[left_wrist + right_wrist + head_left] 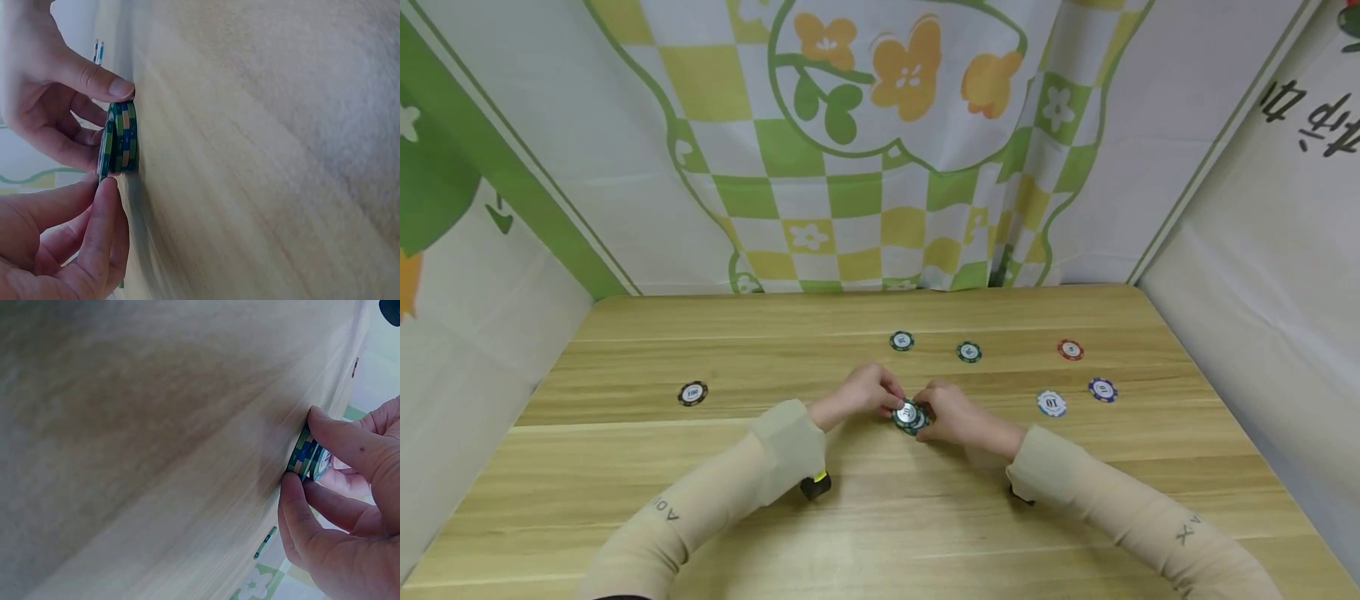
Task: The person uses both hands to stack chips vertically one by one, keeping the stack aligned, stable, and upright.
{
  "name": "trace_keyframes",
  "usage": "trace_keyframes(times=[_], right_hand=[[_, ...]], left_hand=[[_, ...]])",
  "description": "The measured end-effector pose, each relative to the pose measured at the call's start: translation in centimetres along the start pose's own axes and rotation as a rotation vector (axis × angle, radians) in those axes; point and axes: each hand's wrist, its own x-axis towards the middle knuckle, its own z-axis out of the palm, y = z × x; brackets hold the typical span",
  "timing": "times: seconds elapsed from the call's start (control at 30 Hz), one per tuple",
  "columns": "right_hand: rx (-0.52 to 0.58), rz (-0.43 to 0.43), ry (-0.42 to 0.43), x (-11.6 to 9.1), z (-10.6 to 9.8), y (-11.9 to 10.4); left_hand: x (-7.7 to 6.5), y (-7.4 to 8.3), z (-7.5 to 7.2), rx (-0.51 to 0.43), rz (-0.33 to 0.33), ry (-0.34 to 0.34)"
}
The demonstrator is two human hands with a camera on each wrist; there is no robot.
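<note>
A short stack of green-edged poker chips sits on the wooden table, between both hands. My right hand grips the stack by its rim, thumb on one side and fingers on the other. On top, slightly offset to the left, lies another green poker chip with a pale numbered centre. My left hand pinches this upper chip at its edge between thumb and fingers. In the right wrist view the stack's striped rim shows between the right thumb and finger. Fingers partly cover the chips in the head view.
Two single green chips, one behind the hands and another to its right, lie flat. Farther right are a red chip, a blue chip and a pale chip. A black chip lies left. Curtains border the table.
</note>
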Motion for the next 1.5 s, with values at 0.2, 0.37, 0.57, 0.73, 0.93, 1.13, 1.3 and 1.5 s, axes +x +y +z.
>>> trace_keyframes(times=[0.2,0.37,0.57,0.73,0.93,1.13,1.3,1.5], right_hand=[[-0.020,0.002,-0.005,0.1,-0.1,-0.1],[-0.044,0.027,-0.022,0.2,-0.2,-0.4],[-0.070,0.051,-0.031,0.3,-0.2,-0.7],[-0.073,0.060,-0.037,0.3,-0.2,-0.8],[-0.073,0.071,-0.047,0.3,-0.3,-0.9],[-0.075,0.057,-0.036,0.3,-0.3,-0.9],[-0.075,0.048,-0.036,0.3,-0.3,-0.9],[-0.069,0.041,-0.039,0.3,-0.3,-0.9]], left_hand=[[0.0,0.1,0.4,0.005,0.007,0.006],[0.1,-0.1,0.6,0.025,0.016,0.011],[0.0,-0.1,0.8,0.048,0.036,0.033],[-0.2,0.1,0.9,0.074,0.054,0.061],[-0.3,0.2,1.2,0.094,0.064,0.079],[-0.2,0.2,1.4,0.139,0.100,0.096],[-0.3,0.3,1.5,0.144,0.099,0.101],[-0.3,0.3,1.4,0.162,0.109,0.107]])
